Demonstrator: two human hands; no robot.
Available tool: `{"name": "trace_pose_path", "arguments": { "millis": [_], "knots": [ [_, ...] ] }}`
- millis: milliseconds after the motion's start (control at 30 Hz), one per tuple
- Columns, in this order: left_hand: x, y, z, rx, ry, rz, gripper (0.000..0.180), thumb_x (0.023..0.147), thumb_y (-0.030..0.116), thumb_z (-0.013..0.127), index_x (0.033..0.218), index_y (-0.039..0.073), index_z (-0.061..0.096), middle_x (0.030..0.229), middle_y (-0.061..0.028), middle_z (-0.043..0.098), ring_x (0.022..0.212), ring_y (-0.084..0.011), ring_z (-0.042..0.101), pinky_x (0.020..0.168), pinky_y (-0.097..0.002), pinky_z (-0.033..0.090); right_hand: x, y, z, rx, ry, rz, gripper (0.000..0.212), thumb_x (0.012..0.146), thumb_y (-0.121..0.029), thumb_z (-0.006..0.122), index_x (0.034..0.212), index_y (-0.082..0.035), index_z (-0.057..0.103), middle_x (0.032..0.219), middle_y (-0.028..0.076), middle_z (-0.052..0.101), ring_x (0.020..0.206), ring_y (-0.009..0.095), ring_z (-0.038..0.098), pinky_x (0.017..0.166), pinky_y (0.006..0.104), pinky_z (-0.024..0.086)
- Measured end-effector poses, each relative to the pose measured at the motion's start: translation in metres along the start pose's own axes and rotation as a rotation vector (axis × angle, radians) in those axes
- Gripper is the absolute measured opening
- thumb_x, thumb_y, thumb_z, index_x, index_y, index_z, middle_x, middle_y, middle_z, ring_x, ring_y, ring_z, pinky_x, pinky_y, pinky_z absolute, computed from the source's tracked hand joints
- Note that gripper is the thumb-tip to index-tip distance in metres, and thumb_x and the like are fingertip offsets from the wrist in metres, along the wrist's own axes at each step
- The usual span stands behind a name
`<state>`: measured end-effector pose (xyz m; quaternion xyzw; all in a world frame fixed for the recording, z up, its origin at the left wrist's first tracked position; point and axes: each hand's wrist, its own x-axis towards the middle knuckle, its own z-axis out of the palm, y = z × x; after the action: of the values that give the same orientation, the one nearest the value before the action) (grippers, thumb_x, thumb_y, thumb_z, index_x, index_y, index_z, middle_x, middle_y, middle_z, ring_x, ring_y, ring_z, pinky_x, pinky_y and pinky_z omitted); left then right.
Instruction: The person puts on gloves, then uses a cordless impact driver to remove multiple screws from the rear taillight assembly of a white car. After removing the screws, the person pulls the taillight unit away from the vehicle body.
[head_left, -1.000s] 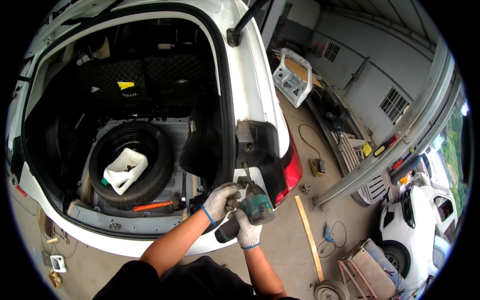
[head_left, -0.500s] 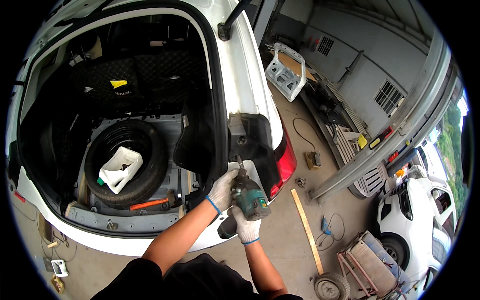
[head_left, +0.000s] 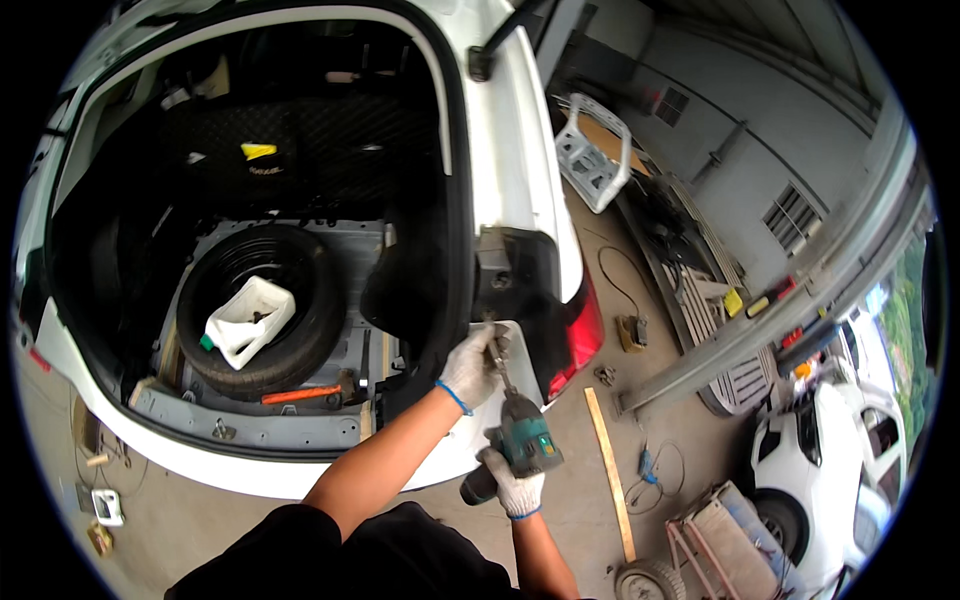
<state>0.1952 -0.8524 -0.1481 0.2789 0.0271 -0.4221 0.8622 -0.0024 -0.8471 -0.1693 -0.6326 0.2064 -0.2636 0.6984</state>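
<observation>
My right hand, in a white work glove with a blue cuff, grips a green and black cordless driver by its handle. Its long metal shaft points up and away toward the car's rear corner. My left hand, gloved the same way, is closed at the far end of that shaft; whether a small fastener is also between its fingers cannot be made out. Just beyond lies the exposed dark recess in the white body, beside the red tail light.
In the open boot lie a spare tyre, a cut white jug and an orange-handled hammer. To the right are a wooden strip, a metal post, a wheeled cart and another white car.
The driver has moved down and right, back from the car's corner. My left hand has shifted from the driver's front up to the shaft's far end. The view has swung slightly.
</observation>
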Motion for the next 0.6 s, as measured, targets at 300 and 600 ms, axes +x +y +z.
{"name": "trace_pose_path", "arguments": {
  "millis": [300, 600],
  "knots": [
    [-0.072, 0.030, -0.160, -0.126, 0.172, -0.189, 0.024, 0.094, 0.033, 0.055, 0.089, 0.010, 0.060, 0.070, 0.0003, 0.053, 0.050, -0.0081, 0.040, 0.041, -0.0214, 0.029, -0.067, 0.007, -0.027, -0.294, -0.218, -0.094, 0.041, 0.083, -0.007, 0.068, 0.121, 0.002, 0.056, 0.102, 0.012, 0.065, 0.081, 0.019, 0.063, 0.072, 0.0317, 0.052],
    [-0.002, 0.250, -0.337, -0.244, 0.620, 0.427, 0.035, 0.091, 0.051, 0.053, 0.082, 0.017, 0.052, 0.073, -0.0029, 0.061, 0.042, -0.0070, 0.031, 0.037, -0.0202, 0.024, -0.083, -0.006, 0.062, -0.281, -0.209, 0.149, 0.040, 0.085, -0.006, 0.066, 0.123, 0.003, 0.055, 0.102, 0.012, 0.065, 0.080, 0.018, 0.063, 0.070, 0.0301, 0.052]
  ]
}}
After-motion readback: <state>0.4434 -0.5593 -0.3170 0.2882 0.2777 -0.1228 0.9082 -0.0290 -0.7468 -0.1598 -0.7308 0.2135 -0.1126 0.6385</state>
